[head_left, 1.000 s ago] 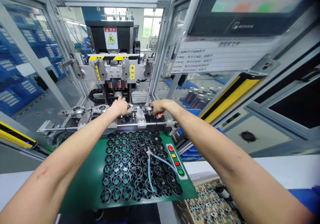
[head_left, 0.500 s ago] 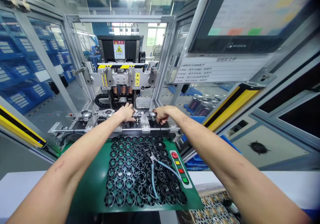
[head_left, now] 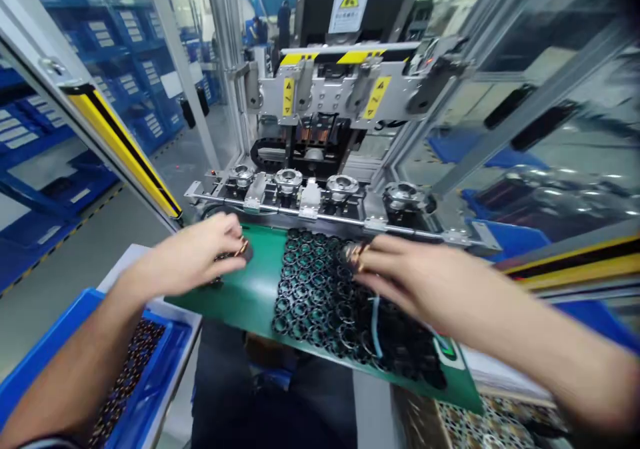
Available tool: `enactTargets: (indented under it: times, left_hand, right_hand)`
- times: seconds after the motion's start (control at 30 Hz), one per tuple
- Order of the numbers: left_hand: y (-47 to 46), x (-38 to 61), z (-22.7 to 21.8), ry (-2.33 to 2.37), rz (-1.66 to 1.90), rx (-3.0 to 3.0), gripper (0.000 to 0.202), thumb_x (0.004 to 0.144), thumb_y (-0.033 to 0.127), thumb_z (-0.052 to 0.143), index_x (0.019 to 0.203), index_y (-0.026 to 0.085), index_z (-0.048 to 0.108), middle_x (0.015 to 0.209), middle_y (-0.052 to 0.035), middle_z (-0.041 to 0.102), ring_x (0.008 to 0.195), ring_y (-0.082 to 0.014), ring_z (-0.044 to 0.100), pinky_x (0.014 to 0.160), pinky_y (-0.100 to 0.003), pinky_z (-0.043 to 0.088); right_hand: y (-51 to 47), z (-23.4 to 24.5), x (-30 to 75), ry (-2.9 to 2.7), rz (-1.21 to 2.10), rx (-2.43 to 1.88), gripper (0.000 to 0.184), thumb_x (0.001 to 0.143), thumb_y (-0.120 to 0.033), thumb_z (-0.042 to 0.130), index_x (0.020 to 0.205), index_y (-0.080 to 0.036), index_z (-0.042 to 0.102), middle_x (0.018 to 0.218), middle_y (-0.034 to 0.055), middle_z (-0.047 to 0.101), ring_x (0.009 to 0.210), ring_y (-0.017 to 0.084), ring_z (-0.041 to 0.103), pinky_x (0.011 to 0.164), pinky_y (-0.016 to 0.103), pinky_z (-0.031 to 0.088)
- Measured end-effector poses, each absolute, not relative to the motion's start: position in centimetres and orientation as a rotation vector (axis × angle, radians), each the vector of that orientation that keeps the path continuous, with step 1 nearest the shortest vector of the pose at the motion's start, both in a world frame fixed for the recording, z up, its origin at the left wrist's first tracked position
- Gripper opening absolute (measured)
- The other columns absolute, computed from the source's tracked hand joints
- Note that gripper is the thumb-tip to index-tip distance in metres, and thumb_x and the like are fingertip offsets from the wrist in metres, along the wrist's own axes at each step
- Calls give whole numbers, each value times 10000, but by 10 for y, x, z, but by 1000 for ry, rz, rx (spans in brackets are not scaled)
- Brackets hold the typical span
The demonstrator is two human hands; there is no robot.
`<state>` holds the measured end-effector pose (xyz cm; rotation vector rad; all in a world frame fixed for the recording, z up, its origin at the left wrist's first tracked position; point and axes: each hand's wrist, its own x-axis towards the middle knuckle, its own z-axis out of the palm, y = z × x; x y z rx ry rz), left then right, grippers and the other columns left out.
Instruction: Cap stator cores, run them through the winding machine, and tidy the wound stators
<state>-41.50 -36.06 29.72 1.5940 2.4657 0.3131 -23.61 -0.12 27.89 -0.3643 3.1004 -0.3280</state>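
My left hand point(head_left: 193, 252) is closed on a dark wound stator core point(head_left: 244, 251) with copper coils, over the left part of the green board point(head_left: 253, 290). Another copper-wound stator core point(head_left: 353, 255) is pinched in my right hand point(head_left: 407, 269), above rows of black ring cores point(head_left: 313, 289). Both hands are blurred by motion. Under the right hand lies a pair of cutting pliers; only one light-blue handle point(head_left: 376, 329) shows clearly. Behind the board, several round metal fixtures point(head_left: 343, 185) stand in a row on the winding machine, with nothing of mine touching them.
At lower left, a blue bin point(head_left: 170, 342) holds many small copper-coloured parts. A tray of pale ring parts point(head_left: 505, 422) sits at lower right. Yellow light-curtain posts point(head_left: 123, 149) flank the machine opening. A metal rail point(head_left: 325, 219) runs along its front.
Both hands have come back from the fixtures, each now carrying a wound stator core. The left has moved left over the bare green board, the right over the ring cores. My view has tilted down.
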Motion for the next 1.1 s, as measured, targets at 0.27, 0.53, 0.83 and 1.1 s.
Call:
enactTargets:
  times: [0.27,0.53,0.83,1.1]
  left_hand:
    - [-486,-365,161,2679,203,871,185,1058,338,721,1044,258,887,1234,-101,802,1089,-301,811,986,-400,654]
    - [-497,-348,132,2964,363,707,252,1070,300,709,1307,255,779,1498,-149,676,1198,-340,796,1054,-494,685]
    - [-422,-285,118,2838,970,1370,188,1135,379,750,1303,345,829,1494,-115,660,1414,-354,641,1242,-573,592]
    - [-350,-285,81,2648,909,1329,131,1083,296,796,1179,280,884,1285,-152,726,1250,-380,616,1113,-573,608]
  right_hand:
    - [-222,194,-278,2736,-319,-641,293,1192,-370,633,1163,-216,880,1156,123,873,1001,258,865,765,296,557]
    - [-246,175,-308,2845,-345,-502,352,1165,-344,679,1486,-245,787,1334,116,858,1180,269,842,921,326,611]
    - [-114,166,-153,3433,-308,122,321,1209,-424,628,1125,-232,870,996,89,801,988,279,681,893,415,459]
    - [-152,109,-166,3266,-405,-6,128,1133,-247,724,1063,-181,809,1175,163,768,1142,328,606,980,468,440]
